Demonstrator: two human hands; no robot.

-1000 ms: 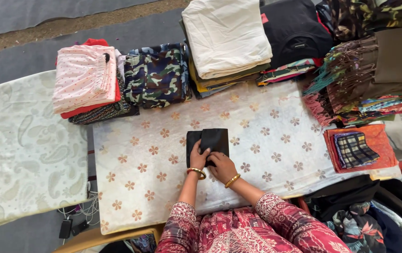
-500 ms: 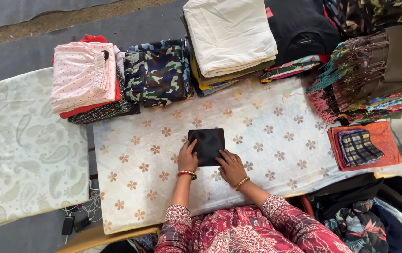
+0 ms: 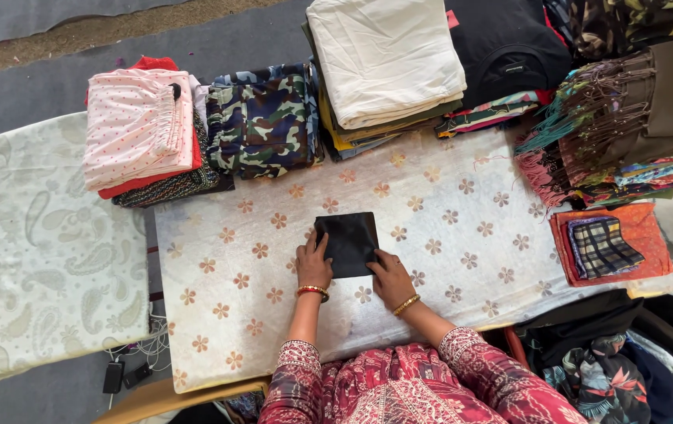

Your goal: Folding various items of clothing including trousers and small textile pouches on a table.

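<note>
Folded black cloth (image 3: 346,243) flat mid-counter (image 3: 218,314), nearer the near edge. Left hand (image 3: 313,265) palm-down on its left edge, right hand (image 3: 390,279) on its near-right corner, both pressing with fingers spread, not gripping. Camouflage stack (image 3: 262,118) along far edge.

Both forearms reach forward from patterned red sleeves, each wrist wearing a bangle. The left hand (image 3: 314,265) lies flat, palm down, fingers spread. The right hand (image 3: 390,279) lies flat too, fingers angled inward toward the left.
</note>
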